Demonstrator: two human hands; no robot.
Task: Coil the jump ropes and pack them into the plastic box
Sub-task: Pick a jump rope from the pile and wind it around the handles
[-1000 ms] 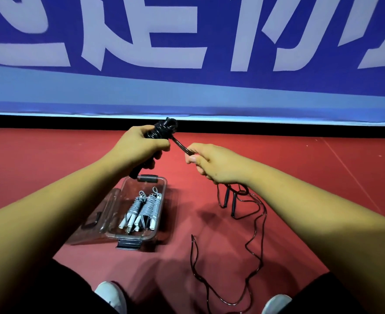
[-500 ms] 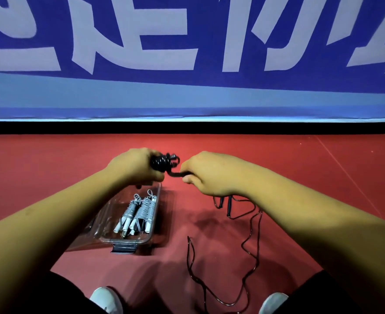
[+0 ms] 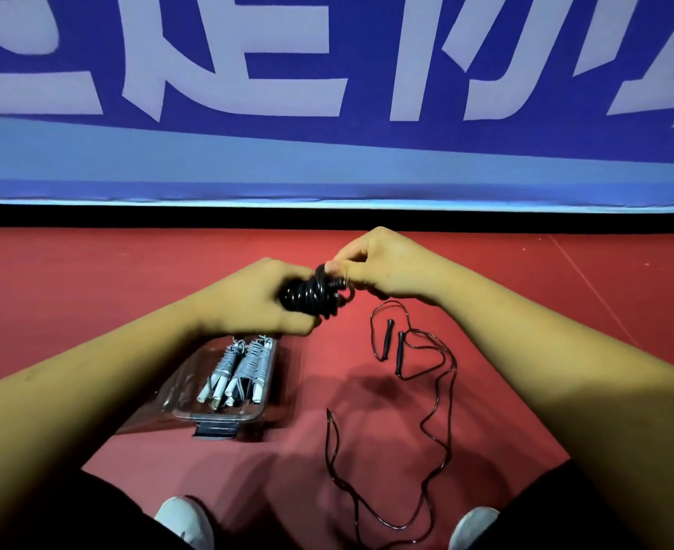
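The left hand (image 3: 248, 299) is gripping the coiled black rope (image 3: 307, 297), fingers curled around it; the right hand (image 3: 386, 267) is pinching its cord at 1 o'clock; the plastic box (image 3: 220, 418), holding grey ropes (image 3: 244, 367), is lying at 7 o'clock; a loose rope (image 3: 400, 351) is lying at 5 o'clock.

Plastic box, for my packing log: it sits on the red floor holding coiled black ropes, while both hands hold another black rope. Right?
Not quite: in the head view the coiled ropes in the plastic box are white, not black. It sits on the red floor, and the left hand and right hand hold a black rope.
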